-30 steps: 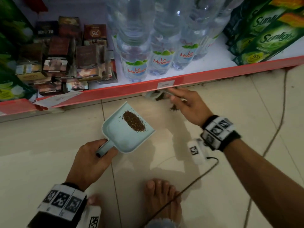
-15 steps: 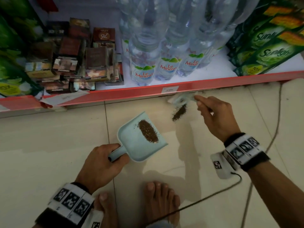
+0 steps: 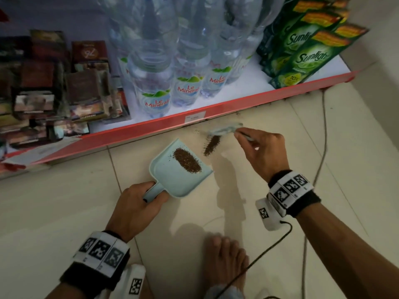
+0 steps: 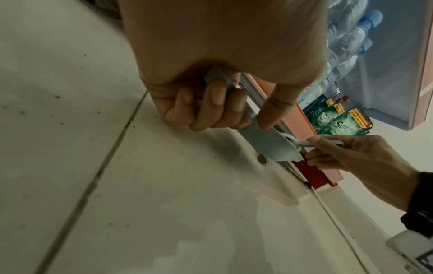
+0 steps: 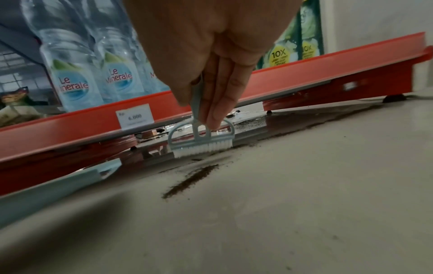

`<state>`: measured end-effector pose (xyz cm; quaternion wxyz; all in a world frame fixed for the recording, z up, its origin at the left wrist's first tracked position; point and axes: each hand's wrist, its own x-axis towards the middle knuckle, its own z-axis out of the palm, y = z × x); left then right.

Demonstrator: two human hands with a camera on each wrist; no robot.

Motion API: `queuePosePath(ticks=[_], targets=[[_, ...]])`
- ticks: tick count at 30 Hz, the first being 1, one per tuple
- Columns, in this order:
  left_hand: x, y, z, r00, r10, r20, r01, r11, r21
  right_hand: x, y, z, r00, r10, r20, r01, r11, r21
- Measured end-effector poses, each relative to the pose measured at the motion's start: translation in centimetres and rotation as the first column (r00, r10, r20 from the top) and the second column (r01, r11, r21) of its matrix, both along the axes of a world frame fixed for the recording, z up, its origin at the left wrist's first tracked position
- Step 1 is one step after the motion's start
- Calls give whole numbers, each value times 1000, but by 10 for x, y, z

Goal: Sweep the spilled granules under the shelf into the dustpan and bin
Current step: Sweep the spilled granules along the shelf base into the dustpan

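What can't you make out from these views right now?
- Granules left under the shelf: right wrist view, hidden in shadow.
- Brush bristles: head view, blurred.
- Dustpan contents: left wrist view, only its underside shows.
- Bin: outside every view.

The head view looks steeply down from above at the tiled floor (image 3: 64, 212) and forward into the bottom shelf (image 3: 216, 108), taking in both forearms; the left wrist view sits low, close behind the left hand (image 4: 211, 103), tilted, facing along the floor toward the shelf edge and the right hand (image 4: 351, 153); the right wrist view sits just above the floor, close behind the right hand's fingers, facing the shelf front and the gap beneath it; all three share the shelf's red edge, the water bottles (image 5: 72, 74) and the line of granules (image 5: 189, 180) on the floor; each wrist view also catches part of the dustpan (image 4: 269, 146).
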<state>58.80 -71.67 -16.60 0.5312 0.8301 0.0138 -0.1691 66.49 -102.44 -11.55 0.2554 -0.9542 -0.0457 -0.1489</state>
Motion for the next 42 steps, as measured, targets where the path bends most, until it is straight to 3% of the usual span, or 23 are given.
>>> queuePosePath(ticks=[5,9,13,21,25,27,31,33,37,42], targets=[[8,0,1,1000,-22,6,22,1000,-10,19,35,-10,995,10,-99,3,991,133],[10,-1,10,1000,-20,-4,19,999,-36,29,52,-11,976,127,-179,-128,992,2],[11,0,8,1000,-8,15,9,999,-31,18,24,1,956,193,-221,-239,949,-204],[7,-17,4,1000,-16,-1,16,1000,-13,30,0,8,988,151,-43,-155,979,-130],[13,-33,7,999,-47,1,47,998,29,45,-6,2,947,270,-177,-309,917,-251],[18,-43,10,999,-47,8,47,998,48,45,-19,3,916,330,-228,-380,896,-228],[28,-67,16,999,-36,18,35,997,69,42,-59,15,961,274,-23,-275,956,-98],[32,-83,21,999,-37,21,36,997,68,42,-85,23,972,233,36,-227,966,-122],[42,-125,35,999,-34,10,34,999,38,53,-133,36,984,161,-69,-172,966,-192],[61,-168,43,998,-56,-35,56,998,0,65,-153,21,977,43,-208,-59,996,-73]])
